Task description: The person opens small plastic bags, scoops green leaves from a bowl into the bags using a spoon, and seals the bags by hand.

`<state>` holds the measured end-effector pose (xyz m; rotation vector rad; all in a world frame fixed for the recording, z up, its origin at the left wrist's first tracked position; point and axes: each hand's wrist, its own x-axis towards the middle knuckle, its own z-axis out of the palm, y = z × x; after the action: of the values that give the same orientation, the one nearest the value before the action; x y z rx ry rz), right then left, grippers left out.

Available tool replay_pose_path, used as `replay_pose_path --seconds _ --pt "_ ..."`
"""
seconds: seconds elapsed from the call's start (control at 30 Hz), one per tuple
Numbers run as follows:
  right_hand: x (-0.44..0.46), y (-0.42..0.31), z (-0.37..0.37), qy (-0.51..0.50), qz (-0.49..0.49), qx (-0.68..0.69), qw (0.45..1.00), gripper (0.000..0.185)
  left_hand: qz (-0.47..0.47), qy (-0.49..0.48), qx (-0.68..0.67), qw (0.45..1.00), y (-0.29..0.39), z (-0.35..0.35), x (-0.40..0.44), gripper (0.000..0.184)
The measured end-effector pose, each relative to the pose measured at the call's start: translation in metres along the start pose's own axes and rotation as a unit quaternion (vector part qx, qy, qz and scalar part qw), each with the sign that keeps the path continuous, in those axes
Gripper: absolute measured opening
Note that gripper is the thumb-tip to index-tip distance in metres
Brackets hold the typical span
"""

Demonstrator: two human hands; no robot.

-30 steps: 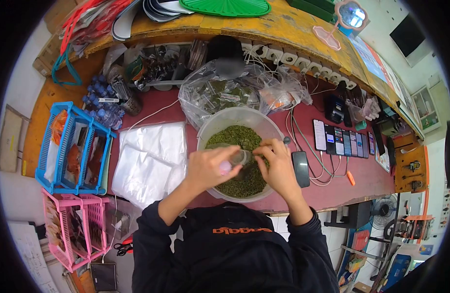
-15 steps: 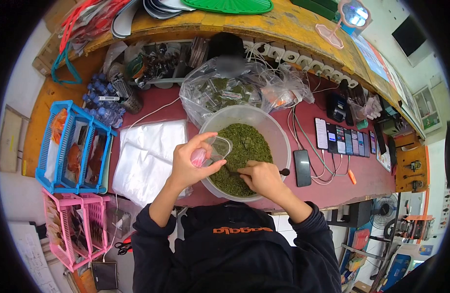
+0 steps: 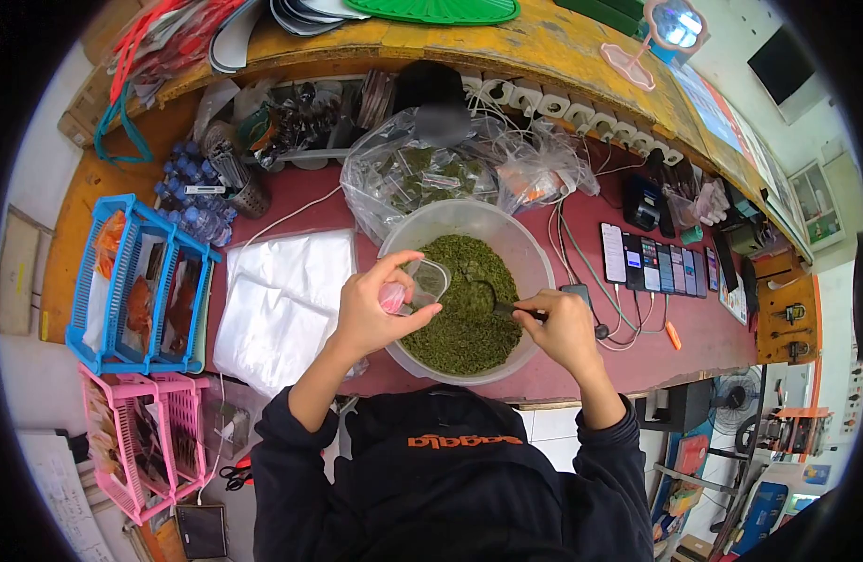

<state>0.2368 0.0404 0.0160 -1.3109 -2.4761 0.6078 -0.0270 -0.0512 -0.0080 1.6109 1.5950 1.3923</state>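
A large translucent plastic bowl (image 3: 541, 253) stands in front of me, partly filled with chopped dried green herb (image 3: 464, 339). My left hand (image 3: 364, 314) is at the bowl's left rim, with thumb and fingers closed round a small clear plastic bag (image 3: 428, 281). The bag's mouth is spread toward the bowl, and pinkish-red print shows between the fingers. My right hand (image 3: 563, 330) is over the right rim, its fingers wrapped round the handle of a black spoon (image 3: 503, 307). The spoon's head is at the herb near the middle of the bowl; how deep it sits I cannot tell.
Flat clear plastic bags (image 3: 282, 304) lie stacked on the left. Behind the bowl is a big clear bag (image 3: 380, 178) of filled packets. Phones (image 3: 652, 265) and cables lie on the right. Blue (image 3: 141, 290) and pink baskets (image 3: 183, 426) stand at the left edge.
My right hand has moved right and slightly up with the spoon, from low in the bowl to over its right rim. My left hand still holds the small bag nearly in place.
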Motion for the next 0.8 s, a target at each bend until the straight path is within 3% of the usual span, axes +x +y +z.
replay_pose_path --seconds 0.13,0.2,0.23,0.3,0.57,0.63,0.7,0.77,0.8 --pt "-0.003 -0.015 -0.015 0.061 -0.010 -0.006 0.998 0.012 -0.016 -0.029 0.080 0.996 0.001 0.012 0.001 0.058" --pt "-0.005 -0.025 -0.016 0.164 -0.045 0.037 0.985 0.012 -0.017 -0.035 0.092 0.995 0.005 0.019 0.003 0.058" --pt "-0.004 -0.028 -0.015 0.163 -0.045 0.036 0.985 0.012 -0.016 -0.042 0.105 0.993 0.008 0.023 0.004 0.059" --pt "-0.003 -0.034 -0.013 0.263 -0.163 -0.066 0.949 0.014 -0.020 -0.045 0.107 0.993 0.011 0.030 0.007 0.059" --pt "-0.007 -0.034 -0.035 0.285 -0.138 -0.076 0.946 0.016 -0.042 0.018 0.151 0.988 0.012 0.032 0.003 0.059" --pt "-0.009 -0.034 -0.046 0.143 -0.121 -0.040 0.982 0.018 -0.033 0.048 0.166 0.984 0.013 0.036 -0.001 0.062" --pt "0.003 -0.051 -0.026 0.123 -0.123 0.018 0.985 0.017 -0.020 0.076 0.180 0.981 0.013 0.045 -0.005 0.064" --pt "0.018 -0.056 0.009 0.114 -0.220 0.071 0.966 0.016 0.052 0.093 0.176 0.979 0.014 0.053 -0.009 0.074" --pt "0.019 -0.053 0.012 0.118 -0.220 0.070 0.966 0.016 0.051 0.083 0.175 0.980 0.017 0.053 -0.011 0.085"
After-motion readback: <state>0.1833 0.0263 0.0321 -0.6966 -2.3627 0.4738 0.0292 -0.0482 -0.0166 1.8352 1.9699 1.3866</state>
